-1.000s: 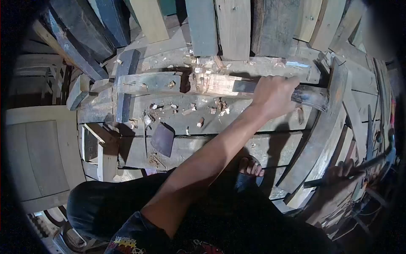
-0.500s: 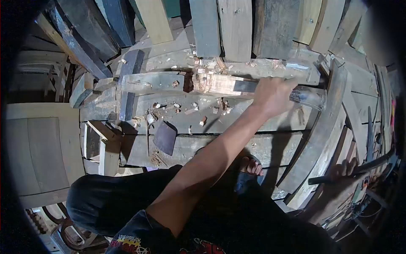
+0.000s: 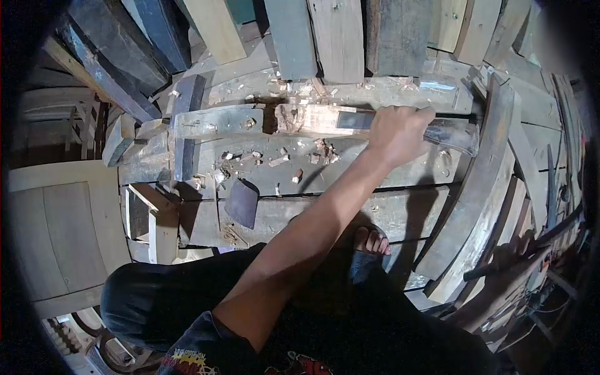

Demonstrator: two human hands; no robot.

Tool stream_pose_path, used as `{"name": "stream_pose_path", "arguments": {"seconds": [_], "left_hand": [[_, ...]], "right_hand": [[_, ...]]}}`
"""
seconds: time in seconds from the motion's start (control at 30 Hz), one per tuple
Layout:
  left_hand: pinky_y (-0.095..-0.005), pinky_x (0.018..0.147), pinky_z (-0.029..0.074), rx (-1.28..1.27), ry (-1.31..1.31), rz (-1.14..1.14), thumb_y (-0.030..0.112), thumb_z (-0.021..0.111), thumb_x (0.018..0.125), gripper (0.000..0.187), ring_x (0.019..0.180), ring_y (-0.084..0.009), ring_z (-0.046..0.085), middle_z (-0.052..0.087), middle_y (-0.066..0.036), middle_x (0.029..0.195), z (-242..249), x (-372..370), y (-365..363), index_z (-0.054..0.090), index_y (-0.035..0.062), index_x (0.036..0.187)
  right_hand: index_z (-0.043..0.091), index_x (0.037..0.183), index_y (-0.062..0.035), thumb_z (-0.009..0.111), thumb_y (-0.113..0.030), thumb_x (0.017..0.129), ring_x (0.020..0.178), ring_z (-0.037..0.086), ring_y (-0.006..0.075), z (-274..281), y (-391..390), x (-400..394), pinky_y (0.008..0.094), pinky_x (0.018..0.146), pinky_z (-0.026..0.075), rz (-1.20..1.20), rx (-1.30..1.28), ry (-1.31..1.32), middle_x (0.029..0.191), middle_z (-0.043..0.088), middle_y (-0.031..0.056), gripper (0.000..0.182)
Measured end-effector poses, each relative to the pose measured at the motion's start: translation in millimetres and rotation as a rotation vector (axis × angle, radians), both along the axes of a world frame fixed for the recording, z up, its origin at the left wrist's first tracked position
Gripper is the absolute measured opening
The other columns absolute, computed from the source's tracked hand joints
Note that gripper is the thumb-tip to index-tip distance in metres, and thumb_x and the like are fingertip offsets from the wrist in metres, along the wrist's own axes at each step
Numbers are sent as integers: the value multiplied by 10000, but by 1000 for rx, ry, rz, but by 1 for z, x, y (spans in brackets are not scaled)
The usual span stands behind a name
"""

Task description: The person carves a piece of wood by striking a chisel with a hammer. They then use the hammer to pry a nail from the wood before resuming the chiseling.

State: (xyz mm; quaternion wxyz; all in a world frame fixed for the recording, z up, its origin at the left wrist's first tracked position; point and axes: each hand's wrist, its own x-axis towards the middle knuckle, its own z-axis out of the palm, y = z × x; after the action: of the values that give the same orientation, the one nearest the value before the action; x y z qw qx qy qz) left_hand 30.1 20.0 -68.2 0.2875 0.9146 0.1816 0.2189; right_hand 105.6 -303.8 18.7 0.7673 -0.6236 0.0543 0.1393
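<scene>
A wooden beam (image 3: 219, 122) lies crosswise on the plank floor, with a dark notch (image 3: 270, 119) cut in it and a fresh, pale chipped face to the right of that notch. My left hand (image 3: 400, 132) is closed around a chisel; its broad flat blade (image 3: 354, 120) rests along the pale face, pointing left, and its handle is hidden by my fist. Off to the right, in shadow, my right hand (image 3: 514, 250) is wrapped round the long dark handle of a tool (image 3: 478, 273). That tool's head, near the right edge, is too dim to make out.
Wood chips (image 3: 297, 175) litter the planks. A purplish curved piece (image 3: 242, 203) lies near my knee. Boards stand along the back, and a curved timber (image 3: 469, 187) lies at the right. My bare foot (image 3: 372, 240) is by the front plank. A small wooden frame (image 3: 153, 228) sits left.
The view has shifted slightly. My left hand still grips the chisel on the beam, and my right hand, with its tool, has moved a little.
</scene>
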Motion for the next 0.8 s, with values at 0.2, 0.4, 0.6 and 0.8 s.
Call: {"name": "stream_pose_path", "arguments": {"seconds": [0.2,0.4,0.6,0.8], "left_hand": [[-504,623,554,-14,29,1,134,755,677,203,669,-377,713,696,-184,698,8,-3,-1,703,89,868],[-497,596,546,8,-97,26,199,757,688,212,626,-400,686,682,-183,667,-6,-4,8,727,115,880],[-508,615,541,-17,-75,48,183,756,678,208,637,-413,677,665,-187,655,0,-2,10,706,100,863],[-498,644,562,18,97,24,180,755,702,246,668,-398,704,696,-192,707,-13,-16,22,727,108,936]], "right_hand": [[520,872,-168,478,-661,1025,411,266,62,-45,56,-51,230,364,216,82,-263,237,628,402,-50,518],[467,811,-198,459,-639,1042,368,234,42,-18,37,-37,232,330,167,-88,-237,224,557,322,-70,498],[488,888,-145,464,-610,1051,400,306,30,28,39,-24,205,291,202,-214,-31,-39,630,405,-48,493],[517,884,-128,401,-626,1071,489,321,77,-60,43,-40,267,441,262,482,-494,217,645,382,-40,544]]}}
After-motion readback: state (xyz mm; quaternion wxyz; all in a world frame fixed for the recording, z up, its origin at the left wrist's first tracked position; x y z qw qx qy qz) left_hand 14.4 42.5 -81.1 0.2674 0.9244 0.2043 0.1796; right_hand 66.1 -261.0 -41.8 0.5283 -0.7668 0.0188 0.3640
